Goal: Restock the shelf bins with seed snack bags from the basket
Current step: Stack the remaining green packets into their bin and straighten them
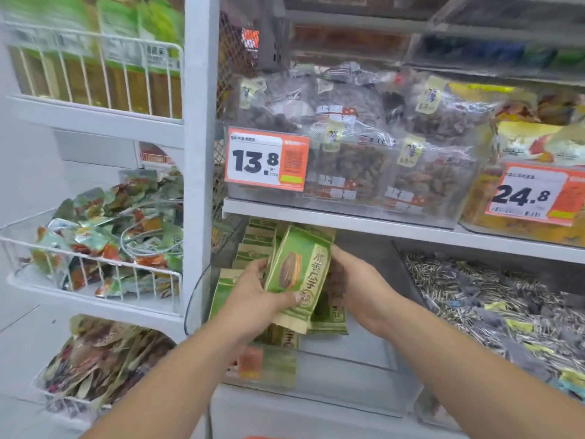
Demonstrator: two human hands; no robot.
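Observation:
A green and tan seed snack bag [296, 270] with a sunflower seed picture stands upright inside the clear shelf bin [354, 372] on the lower shelf. My left hand [256, 294] grips its left side and lower edge. My right hand [356, 283] holds its right edge from behind. More bags of the same kind [256, 245] are stacked at the back left of the bin, and others [329, 318] lie below the held one. The basket is not in view.
White wire baskets [95, 270] of small snack packets hang on the left rack. A white upright post [199, 153] divides the racks. Above, bins of dried fruit [364, 147] carry price tags 13.8 and 24.8. A bin of loose seed packs [493, 312] sits to the right.

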